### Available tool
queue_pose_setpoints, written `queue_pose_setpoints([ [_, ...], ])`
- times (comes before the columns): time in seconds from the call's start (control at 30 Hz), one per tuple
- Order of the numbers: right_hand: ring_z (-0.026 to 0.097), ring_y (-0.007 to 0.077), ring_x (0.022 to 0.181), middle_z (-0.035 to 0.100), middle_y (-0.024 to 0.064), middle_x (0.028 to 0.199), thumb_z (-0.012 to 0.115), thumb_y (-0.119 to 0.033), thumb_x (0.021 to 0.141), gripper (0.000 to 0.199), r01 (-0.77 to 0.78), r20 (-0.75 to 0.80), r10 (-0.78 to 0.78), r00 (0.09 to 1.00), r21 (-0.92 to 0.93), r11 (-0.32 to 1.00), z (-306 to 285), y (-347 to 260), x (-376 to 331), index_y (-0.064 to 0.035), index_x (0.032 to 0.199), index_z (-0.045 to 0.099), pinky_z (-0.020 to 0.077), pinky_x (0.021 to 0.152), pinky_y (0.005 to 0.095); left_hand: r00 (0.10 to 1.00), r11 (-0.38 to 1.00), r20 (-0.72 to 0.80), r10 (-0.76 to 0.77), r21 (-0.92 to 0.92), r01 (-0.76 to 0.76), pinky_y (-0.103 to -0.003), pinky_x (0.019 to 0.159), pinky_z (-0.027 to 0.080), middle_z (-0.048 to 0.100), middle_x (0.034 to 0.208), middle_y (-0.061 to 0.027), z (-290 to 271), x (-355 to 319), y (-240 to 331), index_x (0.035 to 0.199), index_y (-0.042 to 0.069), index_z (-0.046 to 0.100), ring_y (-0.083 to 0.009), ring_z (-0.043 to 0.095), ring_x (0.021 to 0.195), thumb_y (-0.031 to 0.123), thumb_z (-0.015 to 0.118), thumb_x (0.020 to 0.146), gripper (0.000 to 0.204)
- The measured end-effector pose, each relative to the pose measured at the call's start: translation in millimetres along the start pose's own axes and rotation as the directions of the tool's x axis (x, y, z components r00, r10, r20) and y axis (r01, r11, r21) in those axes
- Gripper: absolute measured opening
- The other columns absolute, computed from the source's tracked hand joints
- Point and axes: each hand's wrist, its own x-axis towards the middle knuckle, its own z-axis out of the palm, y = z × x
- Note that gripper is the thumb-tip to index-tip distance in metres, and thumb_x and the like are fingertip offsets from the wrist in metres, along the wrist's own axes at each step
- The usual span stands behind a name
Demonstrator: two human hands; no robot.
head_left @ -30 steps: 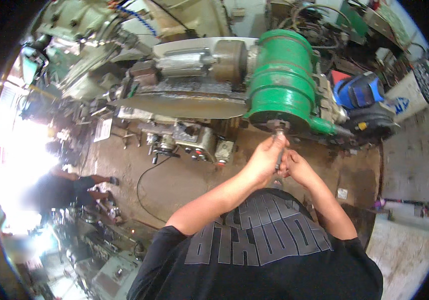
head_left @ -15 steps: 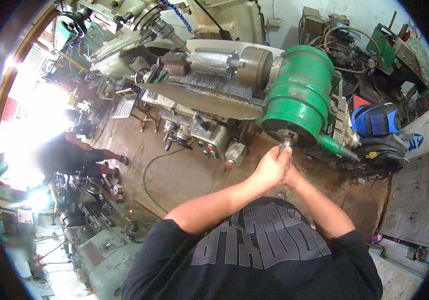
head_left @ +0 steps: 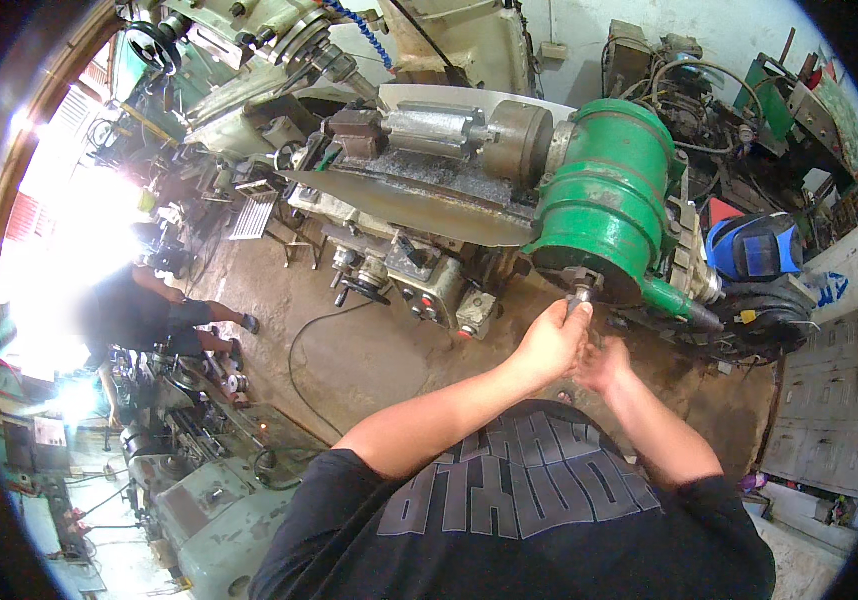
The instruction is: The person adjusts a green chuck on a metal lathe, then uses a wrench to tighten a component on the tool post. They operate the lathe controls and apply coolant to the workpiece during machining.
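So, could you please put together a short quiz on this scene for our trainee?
1. Multiple choice: what colour is the large cylindrical housing in front of the hands: a) orange, b) green, c) white?
2. True or false: in the picture, the blue mask with a dark window lies to the right of that housing.
3. Short answer: which hand is closed around the metal shaft at the housing's lower end?

Key: 1. b. 2. True. 3. The left hand; the right hand is just right of it and lower in the picture, blurred, so its grip cannot be told.
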Motion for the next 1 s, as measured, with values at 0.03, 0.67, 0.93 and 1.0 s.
queue_pose_setpoints([
  [0.03, 0.058, 0.0280, 0.083, 0.058, 0.0079, 0.088, 0.033, -0.050, 0.105, 0.044, 0.025, 0.093, -0.024, 0.995, -0.015, 1.000, 20, 10, 11, -0.0113, 0.099, 0.054, 0.0430, 0.063, 0.0460, 1.000, 1.000, -0.003, -0.001, 0.011, 0.001, -0.027, 0.041, 0.032, 0.046, 0.068, 0.0019, 0, 1, 0, 0.101, 0.009, 0.050, -0.0081, 0.039, 0.049, 0.035, 0.050, 0.110, 0.027],
  [0.67, 0.054, 0.0332, 0.099, 0.054, 0.0094, 0.106, 0.044, -0.071, 0.087, 0.063, -0.342, 0.736, -0.024, 0.677, 0.343, 0.875, 43, 17, -6, -0.0111, 0.104, 0.047, 0.0421, 0.085, 0.0574, 0.999, 0.978, 0.036, 0.003, 0.209, -0.010, -0.031, 0.040, 0.040, 0.056, 0.060, -0.0028, 21, 15, -28, 0.097, 0.005, 0.049, -0.0134, 0.051, 0.046, 0.033, 0.051, 0.110, 0.031],
  [0.93, 0.060, 0.0225, 0.079, 0.061, 0.0059, 0.084, 0.044, -0.028, 0.098, 0.023, 0.095, -0.155, -0.067, 0.986, 0.184, 0.978, -56, -27, -33, -0.0102, 0.092, 0.057, 0.0464, 0.066, 0.0434, 0.987, 0.845, 0.045, 0.156, 0.511, -0.157, -0.035, 0.040, 0.047, 0.052, 0.063, -0.0046, 16, 40, -85, 0.101, 0.002, 0.044, -0.0154, 0.054, 0.047, 0.034, 0.053, 0.109, 0.034],
  [1.0, 0.059, 0.0190, 0.078, 0.061, 0.0039, 0.086, 0.046, -0.025, 0.097, 0.019, 0.311, -0.178, -0.295, 0.939, 0.068, 0.948, -57, -39, -53, -0.0096, 0.099, 0.057, 0.0445, 0.065, 0.0387, 0.996, 0.773, -0.021, 0.089, 0.632, -0.055, -0.036, 0.040, 0.048, 0.050, 0.064, -0.0039, -10, 46, -89, 0.101, 0.002, 0.044, -0.0155, 0.054, 0.047, 0.035, 0.055, 0.108, 0.035],
])
